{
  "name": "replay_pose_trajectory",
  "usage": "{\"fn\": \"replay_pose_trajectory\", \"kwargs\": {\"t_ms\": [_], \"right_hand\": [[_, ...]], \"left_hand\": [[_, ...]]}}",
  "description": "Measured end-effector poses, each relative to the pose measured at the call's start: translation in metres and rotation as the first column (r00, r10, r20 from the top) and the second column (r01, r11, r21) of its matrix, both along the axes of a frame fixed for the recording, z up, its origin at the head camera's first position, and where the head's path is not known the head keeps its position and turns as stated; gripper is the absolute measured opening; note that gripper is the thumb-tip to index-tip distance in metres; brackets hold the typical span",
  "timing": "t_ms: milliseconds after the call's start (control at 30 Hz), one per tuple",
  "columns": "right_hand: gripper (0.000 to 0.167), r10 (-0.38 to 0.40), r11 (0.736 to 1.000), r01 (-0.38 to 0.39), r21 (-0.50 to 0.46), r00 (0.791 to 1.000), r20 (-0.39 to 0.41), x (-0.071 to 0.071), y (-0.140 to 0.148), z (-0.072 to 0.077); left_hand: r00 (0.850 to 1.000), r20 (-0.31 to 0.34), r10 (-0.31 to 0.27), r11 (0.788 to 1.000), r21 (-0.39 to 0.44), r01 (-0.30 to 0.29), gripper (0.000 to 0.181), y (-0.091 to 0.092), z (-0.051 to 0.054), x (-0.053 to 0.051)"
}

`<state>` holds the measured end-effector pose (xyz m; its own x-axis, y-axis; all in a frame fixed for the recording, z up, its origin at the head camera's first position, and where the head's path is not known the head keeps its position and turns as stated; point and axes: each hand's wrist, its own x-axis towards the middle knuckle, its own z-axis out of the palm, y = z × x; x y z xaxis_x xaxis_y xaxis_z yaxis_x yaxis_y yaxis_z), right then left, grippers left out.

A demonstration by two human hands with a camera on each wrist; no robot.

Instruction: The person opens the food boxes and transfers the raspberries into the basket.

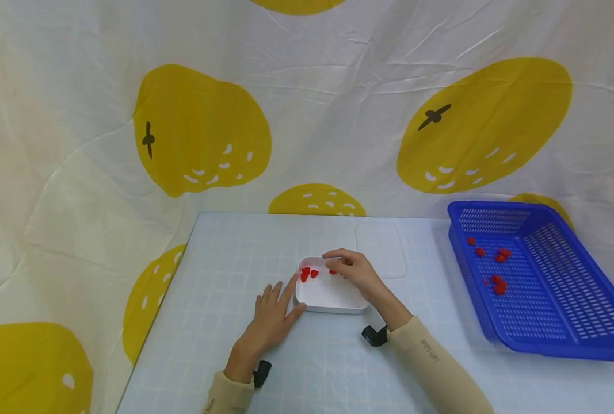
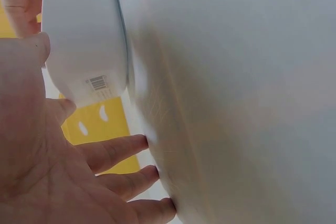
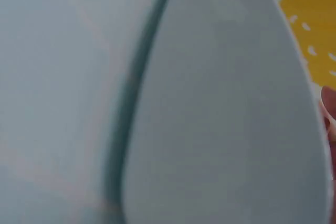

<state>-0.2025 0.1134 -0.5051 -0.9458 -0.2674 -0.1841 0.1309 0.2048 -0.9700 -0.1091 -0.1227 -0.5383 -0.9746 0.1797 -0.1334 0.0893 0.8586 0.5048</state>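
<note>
A shallow white tray (image 1: 332, 296) lies on the table with several small red pieces (image 1: 314, 273) along its far side. My left hand (image 1: 269, 316) is beside its left edge, fingers spread; the thumb and index finger touch the tray wall (image 2: 84, 35) in the left wrist view, other fingertips resting on the table. Over the tray's far right part, my right hand (image 1: 355, 272) has curled fingers and seems to pinch a small red piece, mostly hidden by the fingers. Only its fingertips (image 3: 328, 103) show at the right wrist view's edge.
A blue plastic basket (image 1: 540, 342) stands at the right with several red pieces (image 1: 500, 286) inside. Behind the tray lies a clear, flat lid-like sheet (image 1: 389, 253). A white cloth (image 1: 332, 115) with yellow fruit prints hangs behind the table.
</note>
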Motion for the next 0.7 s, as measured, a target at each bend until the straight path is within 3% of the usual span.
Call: {"fn": "replay_pose_trajectory", "kwargs": {"t_ms": [200, 333, 500, 700], "right_hand": [[0.025, -0.006, 0.996, 0.006, 0.086, 1.000, -0.004, 0.003, -0.009, -0.016], [0.031, 0.052, 0.990, -0.050, 0.129, 0.998, -0.019, 0.003, -0.015, -0.024], [0.034, 0.108, 0.985, -0.092, 0.149, 0.989, -0.102, 0.002, -0.024, -0.031], [0.030, 0.109, 0.971, -0.067, 0.230, 0.978, -0.175, 0.003, -0.033, -0.033]], "left_hand": [[1.000, -0.003, -0.008, 1.000, 0.000, 0.008, 0.077, 0.000, 0.000, 0.000], [1.000, 0.005, -0.013, 1.000, 0.000, 0.013, 0.077, -0.001, -0.002, 0.000], [1.000, 0.006, -0.019, 1.000, 0.009, 0.019, 0.077, -0.002, -0.002, 0.000], [0.999, 0.001, -0.032, 0.999, 0.017, 0.032, 0.076, -0.004, -0.001, 0.000]]}}
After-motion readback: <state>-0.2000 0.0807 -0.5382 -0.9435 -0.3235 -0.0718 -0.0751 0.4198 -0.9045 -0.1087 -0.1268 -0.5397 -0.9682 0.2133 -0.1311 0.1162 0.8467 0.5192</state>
